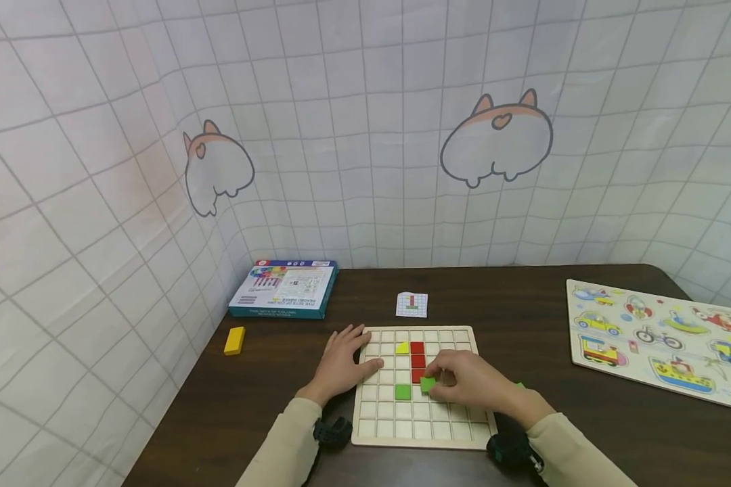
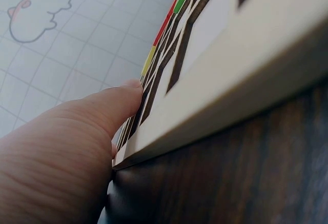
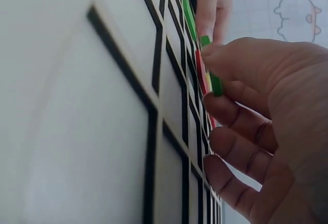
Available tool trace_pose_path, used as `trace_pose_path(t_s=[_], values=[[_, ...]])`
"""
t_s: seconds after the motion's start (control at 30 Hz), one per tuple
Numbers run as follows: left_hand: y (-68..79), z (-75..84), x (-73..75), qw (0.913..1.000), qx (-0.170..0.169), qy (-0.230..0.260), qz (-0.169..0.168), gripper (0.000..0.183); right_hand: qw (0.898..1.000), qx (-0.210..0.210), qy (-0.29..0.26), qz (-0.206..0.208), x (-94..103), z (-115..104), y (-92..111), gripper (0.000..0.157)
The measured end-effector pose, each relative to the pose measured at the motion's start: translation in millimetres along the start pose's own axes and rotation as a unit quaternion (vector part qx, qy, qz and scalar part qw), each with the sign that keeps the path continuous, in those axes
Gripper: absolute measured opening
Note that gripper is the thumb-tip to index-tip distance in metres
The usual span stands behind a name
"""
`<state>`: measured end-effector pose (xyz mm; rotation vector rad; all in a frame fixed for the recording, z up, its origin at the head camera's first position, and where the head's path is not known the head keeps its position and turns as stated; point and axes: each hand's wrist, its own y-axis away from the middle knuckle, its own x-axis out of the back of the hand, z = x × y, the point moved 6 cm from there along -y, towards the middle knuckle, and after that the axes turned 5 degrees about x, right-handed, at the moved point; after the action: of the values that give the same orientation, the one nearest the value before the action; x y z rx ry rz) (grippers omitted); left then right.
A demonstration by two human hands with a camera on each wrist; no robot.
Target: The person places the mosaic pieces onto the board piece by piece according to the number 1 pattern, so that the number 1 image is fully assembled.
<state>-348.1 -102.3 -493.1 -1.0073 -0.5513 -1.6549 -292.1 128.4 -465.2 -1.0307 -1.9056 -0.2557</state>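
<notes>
A wooden grid board (image 1: pixel 404 429) lies on the dark table. My left hand (image 1: pixel 341 362) rests on its left edge with fingers spread, the thumb (image 2: pixel 125 98) reaching over the rim. Between thumb and index finger, my right hand (image 1: pixel 472 382) pinches a green square tile (image 3: pixel 216 84), tilted just over the grid, below and right of a column of red tiles (image 1: pixel 417 361). Another green tile (image 1: pixel 403 391) sits in a cell to the left. A yellow tile (image 1: pixel 402 348) lies beside the top red one.
Behind the board lies a small pattern card (image 1: pixel 411 305). A boxed game (image 1: pixel 283 291) and a yellow block (image 1: pixel 234 341) are at the left. At the right is a vehicle picture board (image 1: pixel 633 345). Something green (image 1: pixel 520 385) shows partly behind my right wrist.
</notes>
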Motion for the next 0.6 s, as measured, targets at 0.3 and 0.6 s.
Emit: trace_pose_path(t_s=[0.3,0.6], values=[[1.3,0.6,1.8,1.0,-0.002,0.005,0.002,0.068,0.999,-0.007,0.041,0.011,-8.4,-9.1,-4.3,0.014],[0.4,-0.2,-0.8,1.0,0.005,-0.008,-0.002,0.07,0.998,-0.006,0.061,0.028,-12.0,-12.1,-2.1,0.017]])
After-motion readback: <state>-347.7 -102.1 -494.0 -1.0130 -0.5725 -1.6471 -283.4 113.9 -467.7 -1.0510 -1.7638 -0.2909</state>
